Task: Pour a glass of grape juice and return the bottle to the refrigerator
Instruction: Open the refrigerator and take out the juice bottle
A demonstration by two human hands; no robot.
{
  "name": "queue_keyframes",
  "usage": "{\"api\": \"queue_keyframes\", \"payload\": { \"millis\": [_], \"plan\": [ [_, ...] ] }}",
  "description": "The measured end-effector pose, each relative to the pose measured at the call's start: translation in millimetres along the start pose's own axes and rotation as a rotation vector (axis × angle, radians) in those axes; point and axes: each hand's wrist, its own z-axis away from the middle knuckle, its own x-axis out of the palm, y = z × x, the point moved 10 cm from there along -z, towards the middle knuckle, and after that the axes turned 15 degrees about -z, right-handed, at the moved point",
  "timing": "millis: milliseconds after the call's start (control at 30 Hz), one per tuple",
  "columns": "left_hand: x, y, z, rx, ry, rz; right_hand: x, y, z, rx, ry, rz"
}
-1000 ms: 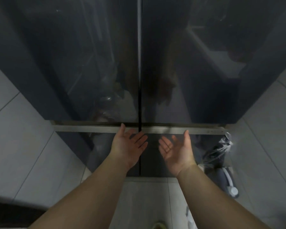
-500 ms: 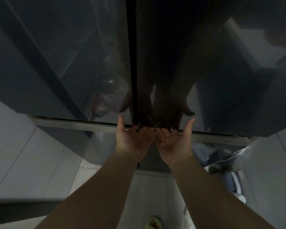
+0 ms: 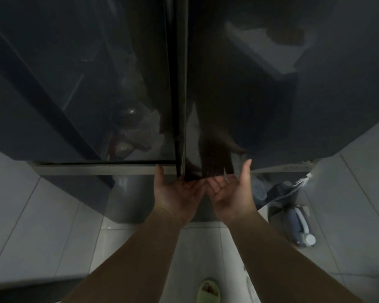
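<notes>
The refrigerator fills the upper view with two dark glossy doors, the left door [image 3: 79, 88] and the right door [image 3: 271, 95]. The right door stands slightly ajar, and its side edge [image 3: 182, 84] shows as a strip at the middle seam. My left hand [image 3: 175, 195] and my right hand [image 3: 230, 193] are palm up, side by side below the seam. Their fingers hook under the right door's bottom edge, with the fingertips partly hidden behind it. No bottle or glass is visible.
A dark lower refrigerator panel [image 3: 127, 197] sits below a metal strip [image 3: 96, 170]. On the pale tiled floor at the right lie a plastic bag [image 3: 278, 193] and a blue-and-white object [image 3: 302, 228]. My foot in a green slipper [image 3: 208, 289] is at the bottom.
Both hands moved forward and together, and their fingers slid under the door's bottom edge. The right door has come slightly out from the left one. The camera has moved closer.
</notes>
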Motion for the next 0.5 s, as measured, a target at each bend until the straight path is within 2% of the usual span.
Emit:
{"api": "queue_keyframes", "payload": {
  "millis": [100,167,233,267,333,433,500],
  "plan": [
    [-8,0,17,0.008,0.065,-0.152,-10,0,25,-0.001,0.072,-0.018],
    [-12,17,32,0.105,0.168,-0.286,-16,-1,45,-0.034,0.128,-0.047],
    [1,46,51,0.248,0.207,-0.330,-23,-7,66,-0.155,0.183,-0.049],
    [17,60,60,0.310,0.172,-0.346,-25,-15,81,-0.275,0.207,-0.009],
    [53,77,77,0.386,0.040,-0.423,-10,-43,124,-0.671,0.187,0.241],
    [94,65,103,0.394,-0.197,-0.511,85,-54,210,-1.324,-0.093,0.893],
    [115,50,124,0.426,-0.411,-0.401,143,-39,252,-1.597,-0.198,1.197]
  ]
}}
